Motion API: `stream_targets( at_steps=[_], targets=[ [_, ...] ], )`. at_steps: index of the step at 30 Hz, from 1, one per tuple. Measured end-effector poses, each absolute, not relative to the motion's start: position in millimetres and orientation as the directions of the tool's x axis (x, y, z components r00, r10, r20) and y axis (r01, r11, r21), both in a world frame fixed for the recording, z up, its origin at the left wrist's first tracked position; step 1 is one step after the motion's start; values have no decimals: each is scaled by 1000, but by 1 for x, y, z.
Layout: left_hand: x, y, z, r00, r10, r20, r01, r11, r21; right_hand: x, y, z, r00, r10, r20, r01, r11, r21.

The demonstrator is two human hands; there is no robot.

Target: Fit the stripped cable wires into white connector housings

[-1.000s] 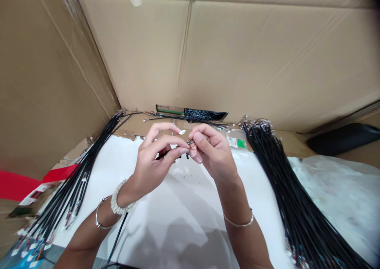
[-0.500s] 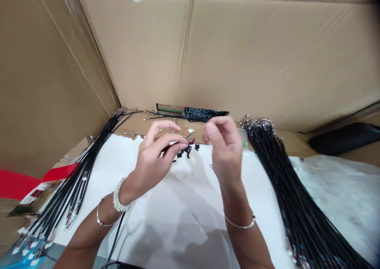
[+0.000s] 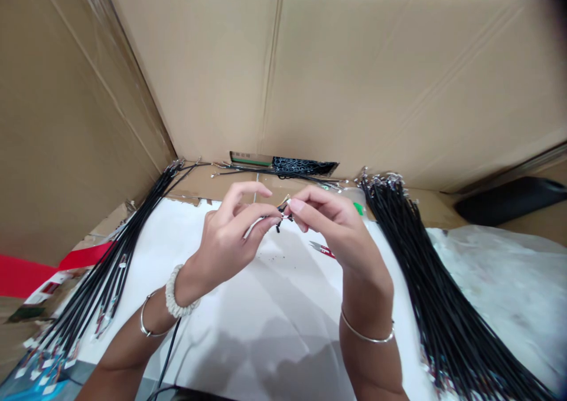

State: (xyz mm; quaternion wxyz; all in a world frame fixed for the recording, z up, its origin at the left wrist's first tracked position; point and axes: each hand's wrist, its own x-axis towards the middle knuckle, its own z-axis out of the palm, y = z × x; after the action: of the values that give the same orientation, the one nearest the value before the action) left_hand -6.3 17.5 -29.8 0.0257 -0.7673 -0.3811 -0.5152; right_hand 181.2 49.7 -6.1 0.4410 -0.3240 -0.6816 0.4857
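Observation:
My left hand (image 3: 228, 244) pinches the end of a black cable between thumb and forefinger, its other fingers raised. The cable (image 3: 170, 354) also shows below my left wrist. My right hand (image 3: 334, 224) has closed thumb and forefinger on the thin wires coming out of that cable end. Fingertips of both hands nearly meet and cover most of the wires. Small black tube pieces (image 3: 278, 227) lie on the white sheet behind the fingers, partly hidden. Red-handled thread snips (image 3: 322, 249) rest beside my right hand, their handles partly covered.
Bundles of black cables lie at the left (image 3: 128, 241) and right (image 3: 425, 271). More cables (image 3: 266, 170) lie along the back, below a cardboard wall (image 3: 212, 76). A clear plastic bag (image 3: 500, 271) and a black object (image 3: 509, 201) are at the right.
My right hand has come left and its fingers have closed at the cable end in my left hand. The snips' red handle has come into sight. My left hand has barely moved.

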Motion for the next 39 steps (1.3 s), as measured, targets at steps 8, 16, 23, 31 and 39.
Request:
stream_targets(
  at_steps=[8,16,23,31,39],
  targets=[
    [-14,11,-19,183,687,704,582,-652,485,184,51,-8,-548,829,113,-121,55,-991],
    [-21,8,-15,199,743,639,563,-620,546,182,51,-9,-576,815,69,-153,-24,-988],
    [-21,9,-14,209,720,662,620,-621,480,175,50,-12,-474,870,134,-153,68,-986],
    [-22,11,-16,178,701,690,644,-613,457,166,47,-12,-366,919,144,-93,118,-989],
    [-17,14,-18,110,634,765,618,-647,447,164,47,-11,-384,913,139,-117,101,-988]
  ],
)
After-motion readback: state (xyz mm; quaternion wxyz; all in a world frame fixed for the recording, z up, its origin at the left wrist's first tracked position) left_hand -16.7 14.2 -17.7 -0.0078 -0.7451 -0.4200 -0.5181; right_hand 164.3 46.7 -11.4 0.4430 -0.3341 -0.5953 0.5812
